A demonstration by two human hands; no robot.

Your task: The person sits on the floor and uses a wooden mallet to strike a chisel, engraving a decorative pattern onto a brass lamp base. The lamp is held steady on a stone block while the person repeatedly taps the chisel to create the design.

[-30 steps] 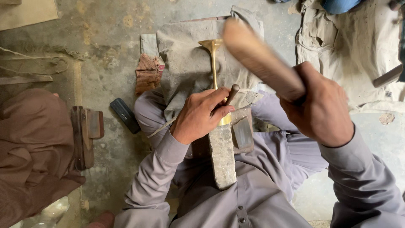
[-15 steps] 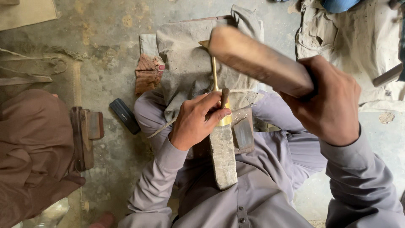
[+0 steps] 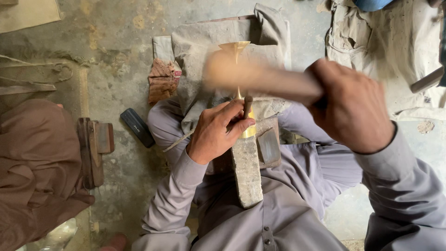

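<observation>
The right hand [image 3: 350, 107], fingers clenched on the wooden mallet [image 3: 260, 79], has swung it lower; the left hand [image 3: 218, 130] grips the punch [image 3: 247, 106] on the brass piece [image 3: 235, 49].

I'm looking down at a floor-level metalwork workshop, bare stained concrete floor [image 3: 116, 28], dusty grey cloths [image 3: 209, 42] spread about, a worn metal anvil bar [image 3: 246, 172] between my knees, a wooden block tool [image 3: 93, 148] lying beside me.

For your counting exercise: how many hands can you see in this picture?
2. The left hand pinches a small punch at centre; the right hand grips a blurred wooden mallet. Others may be hidden.
</observation>
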